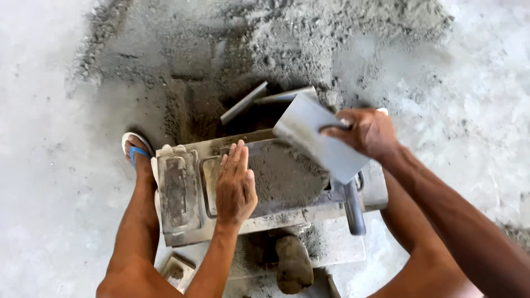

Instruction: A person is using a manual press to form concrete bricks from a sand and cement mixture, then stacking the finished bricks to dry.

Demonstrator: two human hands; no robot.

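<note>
The far end of the grey mix (287, 176) in the metal mould (265, 221) was hidden beneath the flat metal plate (320, 144), and part of its near-left edge was covered by the left hand (236, 185). The fingers of the right hand (364, 132) were partly concealed behind the plate's edge. The right forearm and knee were cut off by the right and bottom edges. The sandalled foot (138, 152) was partly screened by the mould's left corner. The small block (178, 271) was cropped at the bottom edge. The sand heap (309, 44) ran off the top.
</note>
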